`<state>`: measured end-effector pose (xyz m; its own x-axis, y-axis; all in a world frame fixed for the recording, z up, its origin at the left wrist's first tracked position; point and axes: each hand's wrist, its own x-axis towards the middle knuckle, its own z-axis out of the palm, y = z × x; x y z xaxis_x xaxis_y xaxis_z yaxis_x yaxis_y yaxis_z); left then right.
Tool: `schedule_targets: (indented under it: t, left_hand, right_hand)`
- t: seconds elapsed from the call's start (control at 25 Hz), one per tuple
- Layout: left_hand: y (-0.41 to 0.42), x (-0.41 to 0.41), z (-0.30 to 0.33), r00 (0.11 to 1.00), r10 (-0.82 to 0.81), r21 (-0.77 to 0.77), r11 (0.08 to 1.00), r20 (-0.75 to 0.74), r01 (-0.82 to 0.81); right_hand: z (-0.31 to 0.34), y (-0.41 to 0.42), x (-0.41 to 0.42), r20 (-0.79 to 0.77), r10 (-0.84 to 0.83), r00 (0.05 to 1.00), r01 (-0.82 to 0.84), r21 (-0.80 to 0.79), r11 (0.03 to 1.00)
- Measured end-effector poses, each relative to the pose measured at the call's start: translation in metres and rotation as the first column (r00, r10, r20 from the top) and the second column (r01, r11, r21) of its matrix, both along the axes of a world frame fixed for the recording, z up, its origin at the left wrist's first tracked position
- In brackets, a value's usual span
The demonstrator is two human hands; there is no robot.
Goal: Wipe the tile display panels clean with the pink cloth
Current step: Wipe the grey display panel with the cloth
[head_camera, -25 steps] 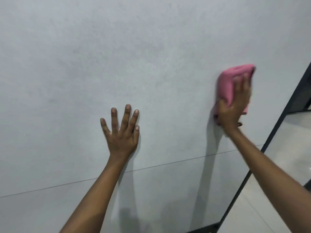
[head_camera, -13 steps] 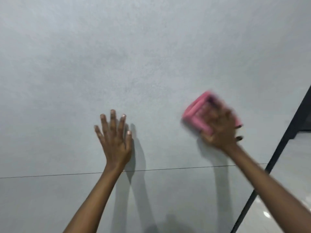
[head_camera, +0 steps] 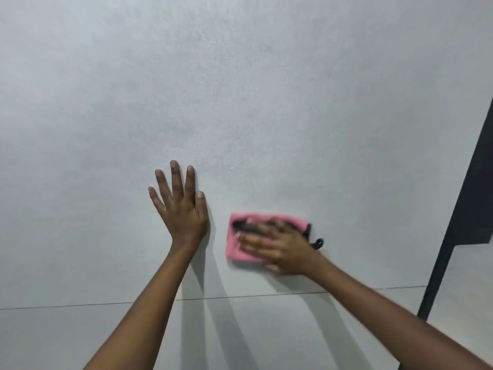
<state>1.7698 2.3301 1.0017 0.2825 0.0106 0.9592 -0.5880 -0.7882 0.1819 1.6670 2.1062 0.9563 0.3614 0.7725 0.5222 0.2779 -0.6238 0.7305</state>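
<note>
A large light grey tile panel [head_camera: 240, 102] fills most of the head view. My right hand [head_camera: 280, 249] lies flat on a folded pink cloth [head_camera: 236, 249] and presses it against the panel, a little above a thin horizontal joint line [head_camera: 240, 296]. The hand and cloth are blurred. My left hand [head_camera: 181, 209] rests flat on the panel just left of the cloth, fingers spread, holding nothing.
A black frame edge [head_camera: 458, 222] borders the panel on the right. Beyond it another pale tile panel [head_camera: 466, 276] shows. A lower tile [head_camera: 53, 337] continues below the joint line.
My right hand has swept the pink cloth down and to the left across the panel, ending close to my left hand. My left hand stayed pressed on the tile.
</note>
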Motion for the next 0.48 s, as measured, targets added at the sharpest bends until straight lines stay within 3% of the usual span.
schedule_targets:
  t: [0.08,0.16,0.24,0.32,0.36,0.4,0.48]
  left_hand:
    - [-0.003,-0.007,0.018,0.997,-0.079,-0.052,0.996,-0.017,0.078]
    - [-0.005,-0.012,0.066,0.989,-0.136,-0.071,0.988,0.050,0.140]
    - [-0.002,-0.008,0.123,0.983,-0.148,-0.056,0.986,0.110,0.155]
    - [0.001,-0.001,0.156,0.984,-0.114,-0.004,0.993,0.134,0.116]
    - [0.001,0.004,0.158,0.988,-0.091,0.023,0.996,0.125,0.089]
    - [0.000,0.008,0.156,0.990,-0.063,0.045,0.997,0.124,0.058]
    - [0.000,0.014,0.153,0.991,-0.019,0.081,0.997,0.131,0.008]
  right_hand:
    - [0.076,-0.029,-0.003,0.244,-0.041,0.969,-0.031,0.287,0.958]
    - [0.177,-0.071,-0.010,0.428,-0.233,0.873,-0.052,0.558,0.828]
    - [0.263,-0.100,-0.023,0.456,-0.366,0.811,-0.179,0.789,0.587]
    - [0.295,-0.092,-0.024,0.446,-0.391,0.805,-0.275,0.865,0.419]
    - [0.289,-0.079,-0.017,0.449,-0.370,0.813,-0.278,0.858,0.431]
    - [0.270,-0.061,-0.007,0.470,-0.309,0.827,-0.269,0.812,0.518]
    - [0.205,-0.010,0.014,0.431,-0.060,0.900,-0.186,0.507,0.842]
